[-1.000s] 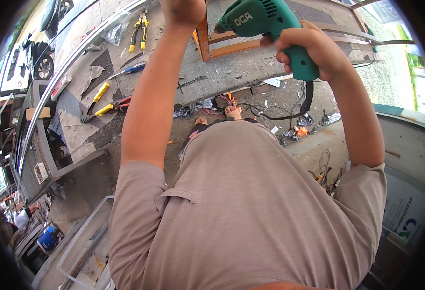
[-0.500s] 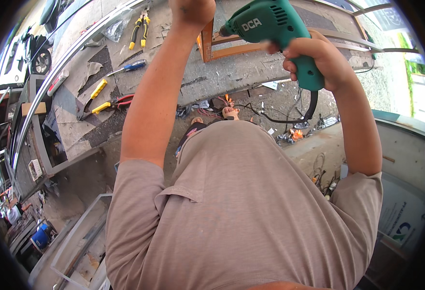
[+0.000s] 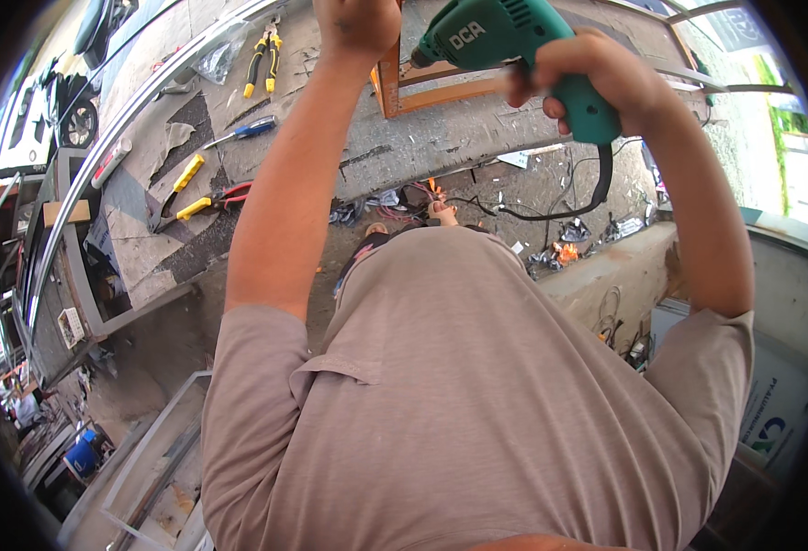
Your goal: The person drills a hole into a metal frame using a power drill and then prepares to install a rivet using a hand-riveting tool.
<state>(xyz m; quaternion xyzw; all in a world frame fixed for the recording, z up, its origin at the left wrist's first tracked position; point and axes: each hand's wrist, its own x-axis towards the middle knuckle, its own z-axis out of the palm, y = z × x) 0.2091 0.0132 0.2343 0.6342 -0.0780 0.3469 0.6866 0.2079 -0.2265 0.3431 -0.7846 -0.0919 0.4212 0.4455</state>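
Note:
My right hand (image 3: 601, 78) is wrapped round the handle of a green power drill (image 3: 505, 32), with its fingers blurred near the trigger. The drill lies level, its black chuck (image 3: 422, 57) pointing left at the upright of an orange-brown frame (image 3: 388, 83). Whether a bit touches the frame cannot be made out. Beside that upright, my left hand (image 3: 358, 28) is closed like a fist at the top edge. Its fingertips, and whatever they hold, are hidden. A black cable (image 3: 597, 188) hangs from the drill's handle.
On the grey workbench (image 3: 477, 138) left of my left arm lie yellow-black pliers (image 3: 264, 64), a blue screwdriver (image 3: 243, 130), and yellow-handled (image 3: 184, 174) and red-yellow cutters (image 3: 207, 204). A clear plastic bag (image 3: 220, 60) is farther back. Scraps and wires (image 3: 565, 253) litter the floor by my feet.
The drill and my right hand have shifted slightly up, and the chuck slightly left. My right elbow has swung outward to the right. My left hand has moved slightly left.

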